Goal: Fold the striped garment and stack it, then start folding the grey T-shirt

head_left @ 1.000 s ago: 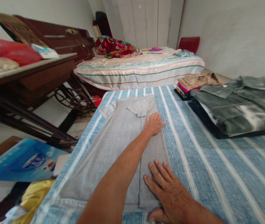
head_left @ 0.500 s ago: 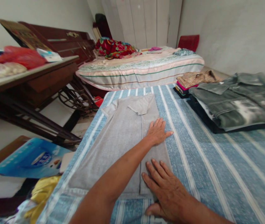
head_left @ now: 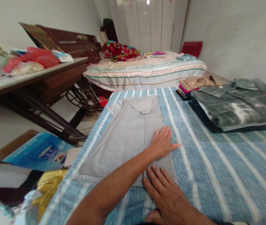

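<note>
A grey collared shirt (head_left: 121,131) lies flat on the blue-and-white striped bedsheet (head_left: 208,178), its collar pointing away from me and one side folded in along a straight edge. My left hand (head_left: 162,142) rests palm down on the shirt's right edge, fingers stretched forward and thumb out over the sheet. Nearer to me, my right hand (head_left: 168,193) lies flat at the shirt's lower right corner with its fingers spread. Neither hand grips the cloth. My left forearm covers part of the shirt's lower hem.
To the right sits a stack of folded clothes topped by a grey-green denim jacket (head_left: 238,103), beside a smaller folded pile (head_left: 193,84). A sewing-machine table (head_left: 64,65) and a blue box (head_left: 41,151) stand left. Beyond is another bed (head_left: 147,73).
The view has shifted a little, so the room sits slightly further right. My left hand has slid slightly down the shirt's right edge, towards me. My right hand stays near the lower corner.
</note>
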The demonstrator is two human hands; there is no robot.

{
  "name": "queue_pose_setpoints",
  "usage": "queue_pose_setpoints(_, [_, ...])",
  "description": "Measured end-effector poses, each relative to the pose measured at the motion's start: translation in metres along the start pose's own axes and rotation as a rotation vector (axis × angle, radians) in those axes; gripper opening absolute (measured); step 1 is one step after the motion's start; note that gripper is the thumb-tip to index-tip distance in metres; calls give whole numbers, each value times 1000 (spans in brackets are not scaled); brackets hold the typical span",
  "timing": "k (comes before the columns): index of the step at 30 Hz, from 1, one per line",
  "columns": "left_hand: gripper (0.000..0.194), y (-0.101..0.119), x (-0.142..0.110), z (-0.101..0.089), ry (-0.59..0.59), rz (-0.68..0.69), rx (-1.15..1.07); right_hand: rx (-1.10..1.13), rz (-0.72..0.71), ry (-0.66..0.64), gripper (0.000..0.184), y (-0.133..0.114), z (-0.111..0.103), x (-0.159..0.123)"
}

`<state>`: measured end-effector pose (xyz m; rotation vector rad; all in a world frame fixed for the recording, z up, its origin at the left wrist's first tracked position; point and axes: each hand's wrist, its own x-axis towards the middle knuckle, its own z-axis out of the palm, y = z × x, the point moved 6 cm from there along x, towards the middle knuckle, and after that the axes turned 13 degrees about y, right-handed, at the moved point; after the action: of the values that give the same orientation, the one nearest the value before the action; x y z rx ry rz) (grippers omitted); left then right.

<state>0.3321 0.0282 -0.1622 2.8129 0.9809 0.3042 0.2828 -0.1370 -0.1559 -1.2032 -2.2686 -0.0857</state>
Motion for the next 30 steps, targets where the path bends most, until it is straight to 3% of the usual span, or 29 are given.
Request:
queue_pose_setpoints(4, [78,8,-13,-4,-10,16,-15,-45,-58,172,74,-6,-8,-4])
queue_pose_setpoints(7, [77,15,-28,-11,14,12,-38,-68,-177,408,54,-6,-37,-5])
queue_pose_setpoints(9, [78,19,-41,-12,2,10,-59,-90,-209,496,42,-1,-56,-5])
queue_pose_setpoints(12, [74,21,-56,-4,-58,18,-82,-116,-147,565,28,14,-76,1])
queue_pose_setpoints(15, [63,20,-64,4,-89,48,-80,-109,-56,616,23,29,-81,10])
queue_pose_setpoints(18, [60,21,-70,9,-62,58,-61,-84,-51,631,24,39,-77,23])
queue_pose_setpoints(22, [62,27,-91,18,117,80,-47,-83,-80,618,27,48,-73,33])
queue_pose_setpoints(24, [63,25,-101,25,152,34,-62,-79,-67,598,30,54,-69,35])
queue_pose_setpoints(27, [61,22,-102,27,126,18,-88,-78,13,508,29,74,-59,44])
queue_pose_setpoints(30, [53,19,-89,14,12,31,-160,-102,162,360,29,107,-43,69])
